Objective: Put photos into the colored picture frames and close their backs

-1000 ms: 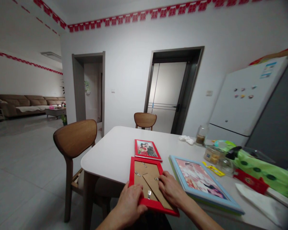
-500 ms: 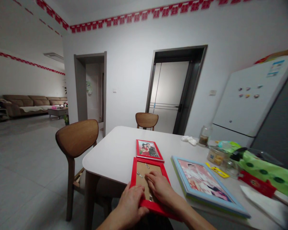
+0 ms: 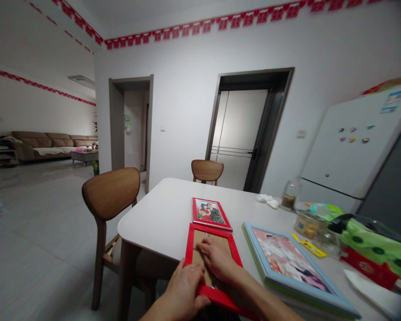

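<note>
A red picture frame (image 3: 235, 249) lies face down at the table's near edge, its brown backing board (image 3: 220, 239) facing up. My left hand (image 3: 186, 285) is closed around the frame's near left corner, with the thumb over the near rail. My right hand (image 3: 217, 258) reaches across the backing, and its curled fingertips press at a small metal clip (image 3: 195, 248) by the left side. Another metal clip (image 3: 206, 235) shows near the far rail. Part of the board is hidden under my hands. Just beyond lies a second red frame (image 3: 211, 211) with a photo of a couple, face up.
To the right is a large light-blue framed picture (image 3: 287, 263). Past it stand glass jars (image 3: 289, 196), a yellow packet (image 3: 309, 247), a green bag (image 3: 374, 236) and a red box (image 3: 367, 267). Wooden chairs (image 3: 112, 194) stand at the left and far sides of the white table (image 3: 160, 209).
My right hand has moved away from me and to the left over the backing, so its fingertips now reach the left clip. My left hand keeps its grip on the frame.
</note>
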The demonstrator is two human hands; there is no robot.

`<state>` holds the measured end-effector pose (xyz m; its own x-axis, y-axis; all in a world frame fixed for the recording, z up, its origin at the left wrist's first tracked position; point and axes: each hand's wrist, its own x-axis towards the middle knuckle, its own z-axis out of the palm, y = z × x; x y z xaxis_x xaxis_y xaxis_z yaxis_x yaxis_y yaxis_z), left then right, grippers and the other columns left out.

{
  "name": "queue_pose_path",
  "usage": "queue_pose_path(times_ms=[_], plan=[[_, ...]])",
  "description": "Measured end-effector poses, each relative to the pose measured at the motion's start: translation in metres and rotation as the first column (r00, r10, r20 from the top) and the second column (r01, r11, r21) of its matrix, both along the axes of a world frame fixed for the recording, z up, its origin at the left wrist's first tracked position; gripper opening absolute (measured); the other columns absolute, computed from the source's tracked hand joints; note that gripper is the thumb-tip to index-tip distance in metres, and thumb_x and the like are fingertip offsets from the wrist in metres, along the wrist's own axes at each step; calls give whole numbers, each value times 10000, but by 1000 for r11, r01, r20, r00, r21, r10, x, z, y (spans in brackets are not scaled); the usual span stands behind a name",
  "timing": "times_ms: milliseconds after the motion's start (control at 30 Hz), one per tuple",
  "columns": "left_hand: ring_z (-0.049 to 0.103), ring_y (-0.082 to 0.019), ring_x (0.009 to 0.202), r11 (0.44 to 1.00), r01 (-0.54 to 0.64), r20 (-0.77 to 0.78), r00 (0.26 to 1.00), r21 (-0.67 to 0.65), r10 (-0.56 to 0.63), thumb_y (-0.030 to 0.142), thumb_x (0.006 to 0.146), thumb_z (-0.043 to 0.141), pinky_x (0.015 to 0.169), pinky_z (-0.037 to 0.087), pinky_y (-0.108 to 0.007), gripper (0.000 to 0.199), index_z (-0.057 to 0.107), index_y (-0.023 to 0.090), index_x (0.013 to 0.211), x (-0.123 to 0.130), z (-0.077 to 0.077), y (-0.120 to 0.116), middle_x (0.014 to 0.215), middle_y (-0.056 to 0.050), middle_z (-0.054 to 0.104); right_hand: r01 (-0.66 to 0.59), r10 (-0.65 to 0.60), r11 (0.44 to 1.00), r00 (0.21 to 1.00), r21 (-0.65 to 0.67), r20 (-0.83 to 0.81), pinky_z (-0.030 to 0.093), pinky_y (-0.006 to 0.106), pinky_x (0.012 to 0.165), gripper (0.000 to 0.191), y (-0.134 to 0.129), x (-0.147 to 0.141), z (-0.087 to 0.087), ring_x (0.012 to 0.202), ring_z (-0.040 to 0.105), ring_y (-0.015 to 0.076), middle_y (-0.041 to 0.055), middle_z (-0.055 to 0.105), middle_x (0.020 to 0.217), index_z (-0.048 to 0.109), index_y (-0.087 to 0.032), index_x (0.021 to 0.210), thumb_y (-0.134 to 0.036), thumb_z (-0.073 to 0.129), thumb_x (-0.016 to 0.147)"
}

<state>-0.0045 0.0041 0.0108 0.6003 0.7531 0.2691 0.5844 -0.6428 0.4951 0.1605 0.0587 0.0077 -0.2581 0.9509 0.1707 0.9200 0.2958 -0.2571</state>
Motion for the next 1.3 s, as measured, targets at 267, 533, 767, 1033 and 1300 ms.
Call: queue_pose_path(times_ms=[267,533,767,1033,1300], plan=[[528,-196,886,999,11,-46,999,-39,-13,251,558,684,923,275,-315,376,538,183,898,0,0,-3,951,-23,592,375,-372,927,925,24,-72,339,242,554,230,40,25,-9,691,575,173,63,652,747,623,-194,719,-311,426,734],[509,-208,946,998,4,-68,998,-60,-8,242,537,691,972,212,-334,492,506,152,984,3,-12,3,1001,-46,581,513,-513,858,857,-5,-48,377,265,605,232,63,25,-15,790,584,204,111,644,867,613,-176,771,-345,469,703],[513,-223,952,996,-29,-176,984,-81,14,235,512,712,938,285,-321,518,516,150,984,5,-2,5,1018,-65,579,558,-555,830,825,-7,-110,398,308,593,195,61,29,-12,783,593,255,141,648,840,611,-150,753,-281,495,668],[301,-272,1188,997,68,-124,990,-37,-72,162,810,371,967,222,-464,299,497,223,1075,40,-30,9,1291,-91,365,471,-433,882,827,22,-359,375,243,577,265,51,47,1,648,580,161,66,646,648,576,-171,598,-338,415,725],[358,-241,1156,989,144,0,990,-26,-144,117,717,429,961,275,-375,327,492,170,1034,42,-20,10,1244,-128,422,396,-285,918,622,-21,-729,430,227,546,294,-8,72,18,605,571,126,25,622,685,558,-165,764,-381,360,728]])
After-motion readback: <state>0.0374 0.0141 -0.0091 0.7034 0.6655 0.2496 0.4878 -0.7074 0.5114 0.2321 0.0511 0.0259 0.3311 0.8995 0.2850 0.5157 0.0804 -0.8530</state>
